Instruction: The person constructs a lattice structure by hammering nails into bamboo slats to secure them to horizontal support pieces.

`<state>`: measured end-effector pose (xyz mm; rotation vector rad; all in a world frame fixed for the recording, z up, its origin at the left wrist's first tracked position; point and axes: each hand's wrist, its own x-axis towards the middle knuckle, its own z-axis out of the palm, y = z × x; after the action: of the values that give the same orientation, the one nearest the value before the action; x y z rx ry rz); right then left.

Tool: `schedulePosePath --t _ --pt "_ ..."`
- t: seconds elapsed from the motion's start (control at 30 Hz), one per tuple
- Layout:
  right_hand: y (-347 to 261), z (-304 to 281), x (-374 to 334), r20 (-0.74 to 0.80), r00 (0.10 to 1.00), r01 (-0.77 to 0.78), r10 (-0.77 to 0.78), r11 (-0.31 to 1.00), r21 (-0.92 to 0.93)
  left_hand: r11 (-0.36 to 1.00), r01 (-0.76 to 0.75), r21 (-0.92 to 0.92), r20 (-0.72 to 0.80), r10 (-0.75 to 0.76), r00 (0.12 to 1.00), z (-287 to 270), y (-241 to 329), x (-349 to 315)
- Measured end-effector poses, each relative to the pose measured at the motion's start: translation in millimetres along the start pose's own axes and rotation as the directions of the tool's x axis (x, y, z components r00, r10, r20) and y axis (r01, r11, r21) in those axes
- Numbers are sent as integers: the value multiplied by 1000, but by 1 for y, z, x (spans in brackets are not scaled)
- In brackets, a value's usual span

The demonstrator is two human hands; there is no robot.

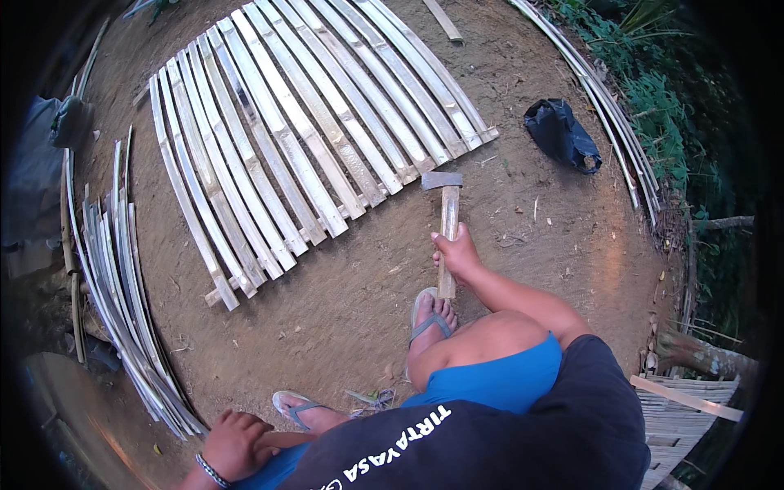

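Observation:
My right hand grips the wooden handle of a hammer whose grey metal head points away from me, just short of the near ends of the slats. A mat of split bamboo slats lies flat on the dirt ahead, held by a thin cross strip near its front edge. My left hand rests on my left knee, fingers curled, holding nothing; a bracelet circles the wrist. My feet in sandals stand on the bare earth.
A bundle of loose bamboo strips lies along the left. More long strips curve along the right by green plants. A black plastic bag sits on the dirt at right. A woven bamboo panel stands at lower right.

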<state>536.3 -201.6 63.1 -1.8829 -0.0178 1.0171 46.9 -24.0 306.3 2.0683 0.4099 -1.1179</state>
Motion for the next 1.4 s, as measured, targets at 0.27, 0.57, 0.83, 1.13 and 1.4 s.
schedulePosePath --t 0.27,0.57,0.83,1.13,1.4 --pt "-1 18 14 -14 1000 -3 0 985 -174 963 -168 210 27 167 986 69 -2 -9" --pt "-4 27 11 -23 999 -39 35 974 -225 924 0 383 -71 30 997 -8 12 41" --pt "-15 25 7 15 994 -99 107 961 -258 964 229 132 -631 -97 769 -141 -75 238" --pt "-36 15 1 95 973 -189 210 962 -196 895 381 233 -718 -106 688 -200 -95 337" --pt "-75 -8 -26 -28 989 -146 143 976 -165 914 223 339 -697 85 712 -203 -97 372"
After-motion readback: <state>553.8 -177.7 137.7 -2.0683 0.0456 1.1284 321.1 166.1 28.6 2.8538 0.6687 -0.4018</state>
